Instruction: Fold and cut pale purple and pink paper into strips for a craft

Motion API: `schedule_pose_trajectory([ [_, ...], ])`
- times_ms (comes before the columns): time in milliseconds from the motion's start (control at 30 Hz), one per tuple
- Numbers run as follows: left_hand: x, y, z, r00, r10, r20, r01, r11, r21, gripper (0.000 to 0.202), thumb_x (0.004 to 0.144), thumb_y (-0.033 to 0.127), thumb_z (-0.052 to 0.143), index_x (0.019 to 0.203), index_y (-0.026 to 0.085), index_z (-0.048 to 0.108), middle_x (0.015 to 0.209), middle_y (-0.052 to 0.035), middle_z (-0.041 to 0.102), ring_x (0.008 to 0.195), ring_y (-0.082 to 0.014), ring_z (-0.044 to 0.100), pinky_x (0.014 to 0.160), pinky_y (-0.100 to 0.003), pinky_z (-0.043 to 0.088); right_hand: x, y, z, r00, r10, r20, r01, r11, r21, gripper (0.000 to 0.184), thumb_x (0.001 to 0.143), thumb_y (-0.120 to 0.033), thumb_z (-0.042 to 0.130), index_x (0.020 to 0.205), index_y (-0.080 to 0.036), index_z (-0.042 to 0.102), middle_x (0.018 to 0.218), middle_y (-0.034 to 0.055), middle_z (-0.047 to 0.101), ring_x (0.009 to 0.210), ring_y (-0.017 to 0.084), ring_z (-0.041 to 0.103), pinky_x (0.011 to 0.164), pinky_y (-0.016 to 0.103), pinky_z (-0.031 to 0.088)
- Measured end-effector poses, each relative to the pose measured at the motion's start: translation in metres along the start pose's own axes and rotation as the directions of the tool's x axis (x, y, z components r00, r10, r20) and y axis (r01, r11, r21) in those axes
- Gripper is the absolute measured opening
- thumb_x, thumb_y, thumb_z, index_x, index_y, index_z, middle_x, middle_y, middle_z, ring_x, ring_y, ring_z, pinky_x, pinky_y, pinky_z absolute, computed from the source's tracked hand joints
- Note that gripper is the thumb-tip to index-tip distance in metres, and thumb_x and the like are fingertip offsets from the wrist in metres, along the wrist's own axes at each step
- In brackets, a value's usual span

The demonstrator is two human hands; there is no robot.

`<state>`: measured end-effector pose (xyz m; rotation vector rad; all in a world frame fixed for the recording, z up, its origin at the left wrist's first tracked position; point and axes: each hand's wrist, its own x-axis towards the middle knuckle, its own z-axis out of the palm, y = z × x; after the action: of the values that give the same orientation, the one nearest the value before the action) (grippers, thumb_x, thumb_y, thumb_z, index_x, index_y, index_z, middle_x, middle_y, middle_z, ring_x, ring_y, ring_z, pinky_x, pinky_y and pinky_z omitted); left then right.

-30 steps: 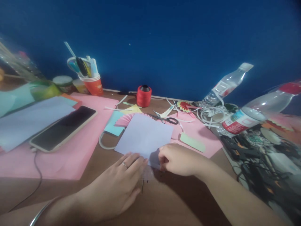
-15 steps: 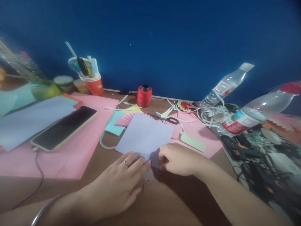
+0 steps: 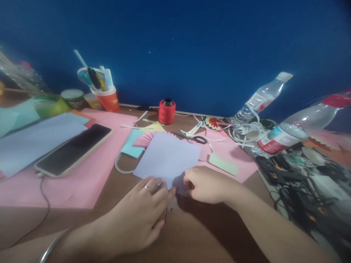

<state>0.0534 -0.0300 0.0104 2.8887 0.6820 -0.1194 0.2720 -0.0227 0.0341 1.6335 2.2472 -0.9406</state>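
Observation:
A pale lilac sheet of paper [image 3: 170, 155] lies on the brown table in front of me. My left hand [image 3: 152, 204], with a ring on one finger, rests flat over its lower edge, fingers stretched out. At the lower right edge of the sheet, my right hand [image 3: 204, 184] is closed, with its fingers curled in. Its fingertips are turned down toward the paper, and whatever they grip is hidden. Behind the sheet, a pleated pink paper [image 3: 144, 140] and a light blue paper [image 3: 132, 144] stick out. Black-handled scissors [image 3: 199, 139] lie just beyond its upper right corner.
To the left, a phone [image 3: 74, 149] lies on pink paper [image 3: 82, 193]. A red thread spool [image 3: 166, 112] and a red cup of pens [image 3: 106, 99] stand near the blue wall. Plastic bottles [image 3: 286, 137], cables [image 3: 293, 193] and paper strips crowd the right side.
The whole view has shifted slightly. Both hands keep almost the same place and pose at the lower edge of the lilac paper.

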Motion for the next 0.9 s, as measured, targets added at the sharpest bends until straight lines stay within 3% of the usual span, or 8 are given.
schedule_pose_trajectory([
  [233,0.007,0.003,-0.011,0.999,0.007,0.051,-0.006,1.0,-0.018,0.049,0.081,0.033,0.048,0.127,0.019,0.046,0.111,-0.0103,0.057,0.111,-0.0355,0.046,0.087,-0.053,0.043,0.0,0.0,-0.001,1.0,0.01,0.0,-0.01,0.999,0.032,0.011,0.071,-0.024,0.056,0.064,-0.019,0.062,0.069,0.0015,0.065,0.059,0.013,0.053,0.05,0.023,0.031],
  [400,0.005,0.005,0.002,0.994,0.064,-0.083,-0.062,0.998,0.028,0.048,0.083,0.036,0.048,0.125,0.014,0.05,0.129,-0.0114,0.051,0.118,-0.0303,0.042,0.1,-0.045,0.036,0.0,-0.001,-0.002,1.0,0.004,0.001,-0.004,0.999,0.051,0.013,0.072,-0.026,0.056,0.064,-0.02,0.063,0.067,0.0009,0.064,0.058,0.013,0.053,0.051,0.023,0.032],
  [533,0.006,0.008,0.004,0.999,0.032,-0.035,-0.033,0.999,-0.007,0.048,0.08,0.03,0.047,0.124,0.013,0.05,0.123,-0.0118,0.055,0.11,-0.0282,0.048,0.093,-0.042,0.041,-0.003,-0.003,-0.007,1.0,0.005,0.002,-0.005,0.998,0.068,0.012,0.067,-0.017,0.052,0.059,-0.019,0.06,0.057,-0.0016,0.057,0.05,0.01,0.047,0.046,0.022,0.03],
  [667,0.008,0.009,-0.002,1.0,0.02,-0.023,-0.022,0.997,-0.077,0.053,0.076,0.027,0.048,0.128,0.016,0.047,0.122,-0.0088,0.055,0.11,-0.0267,0.046,0.095,-0.042,0.04,-0.007,-0.006,-0.013,0.995,0.092,0.033,-0.095,0.99,0.1,0.017,0.068,-0.014,0.046,0.06,-0.019,0.06,0.054,-0.0025,0.054,0.039,0.008,0.041,0.04,0.021,0.029],
  [900,0.007,0.006,-0.002,1.0,-0.013,0.005,0.013,0.986,-0.165,0.057,0.074,0.023,0.048,0.13,0.023,0.042,0.118,-0.0044,0.054,0.11,-0.0261,0.044,0.093,-0.044,0.038,-0.008,-0.003,-0.014,0.994,0.098,0.053,-0.104,0.989,0.109,0.015,0.069,-0.022,0.051,0.067,-0.021,0.066,0.058,-0.0003,0.059,0.034,0.009,0.042,0.035,0.022,0.031],
])
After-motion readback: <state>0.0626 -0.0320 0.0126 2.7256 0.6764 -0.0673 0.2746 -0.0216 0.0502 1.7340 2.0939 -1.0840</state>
